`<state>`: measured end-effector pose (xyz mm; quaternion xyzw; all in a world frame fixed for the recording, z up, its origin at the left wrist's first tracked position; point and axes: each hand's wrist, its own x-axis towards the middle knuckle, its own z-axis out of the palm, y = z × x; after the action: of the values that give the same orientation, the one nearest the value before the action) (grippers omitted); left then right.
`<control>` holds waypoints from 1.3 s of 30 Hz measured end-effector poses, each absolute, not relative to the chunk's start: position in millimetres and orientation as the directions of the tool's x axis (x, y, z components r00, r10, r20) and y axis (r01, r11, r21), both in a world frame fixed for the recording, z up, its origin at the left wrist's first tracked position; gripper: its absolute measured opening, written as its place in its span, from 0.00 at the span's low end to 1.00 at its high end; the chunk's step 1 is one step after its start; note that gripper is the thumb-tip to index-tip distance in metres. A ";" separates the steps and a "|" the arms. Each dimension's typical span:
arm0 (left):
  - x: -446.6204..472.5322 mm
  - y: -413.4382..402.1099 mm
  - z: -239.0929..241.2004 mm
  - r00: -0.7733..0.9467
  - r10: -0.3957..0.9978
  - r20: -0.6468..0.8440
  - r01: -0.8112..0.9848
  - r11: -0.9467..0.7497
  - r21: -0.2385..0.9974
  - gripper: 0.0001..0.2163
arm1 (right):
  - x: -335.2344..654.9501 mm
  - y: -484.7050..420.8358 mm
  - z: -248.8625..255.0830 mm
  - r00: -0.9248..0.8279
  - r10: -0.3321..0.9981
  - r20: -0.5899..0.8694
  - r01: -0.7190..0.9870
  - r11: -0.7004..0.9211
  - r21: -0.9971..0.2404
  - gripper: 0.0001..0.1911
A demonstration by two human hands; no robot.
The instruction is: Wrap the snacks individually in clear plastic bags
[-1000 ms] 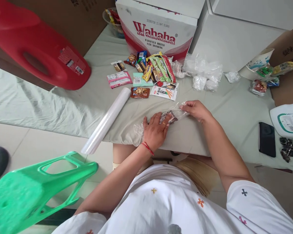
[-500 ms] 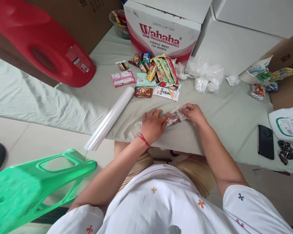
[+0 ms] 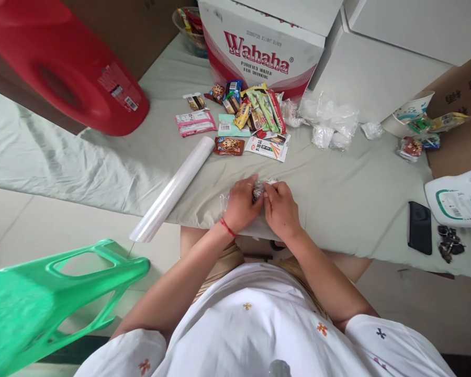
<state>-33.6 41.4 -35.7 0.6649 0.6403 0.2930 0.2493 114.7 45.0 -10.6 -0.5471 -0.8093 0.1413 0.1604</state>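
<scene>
Close to the near edge of the cloth-covered table (image 3: 337, 193), my left hand (image 3: 241, 203) and my right hand (image 3: 281, 209) meet around a small snack packet (image 3: 258, 191) wrapped in clear plastic film. The fingers of both hands are closed on it and hide most of it. A loose bit of clear film (image 3: 223, 201) shows beside my left hand. A roll of plastic wrap (image 3: 172, 188) lies slanted to the left. Just beyond my hands are a brown cookie packet (image 3: 229, 146) and a white snack packet (image 3: 266, 148).
Several snacks (image 3: 259, 107) are heaped before a Wahaha carton (image 3: 259, 52). Crumpled clear plastic bundles (image 3: 332, 118) lie right of them. A red jug (image 3: 118, 110) stands left; a phone (image 3: 419, 228), keys (image 3: 450, 243) and a white bottle (image 3: 461, 199) are right. A green stool (image 3: 23, 293) is lower left.
My right hand has moved left, up against my left hand. The brown packet's printed face, visible before between the hands, is now mostly covered and the film bunched.
</scene>
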 end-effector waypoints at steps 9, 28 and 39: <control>-85.1 24.9 -26.5 -0.137 0.991 0.006 0.851 0.115 0.513 0.18 | 114.6 48.2 -14.4 -0.433 0.892 0.134 0.826 0.452 -0.338 0.22; -83.5 -2.9 -8.3 -0.046 0.866 -0.497 -0.033 0.496 0.868 0.19 | 125.2 46.1 -38.2 -0.338 0.902 0.270 0.703 0.433 -0.565 0.28; -35.7 22.2 18.4 -0.194 0.939 -0.283 0.175 0.317 0.932 0.09 | 114.4 45.2 -19.8 -0.336 0.928 0.163 0.757 0.369 -0.539 0.20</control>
<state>-35.7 22.2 18.4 0.4228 0.6590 0.4035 0.4734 114.4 45.2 -19.8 -0.5293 -0.7956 0.1877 0.2272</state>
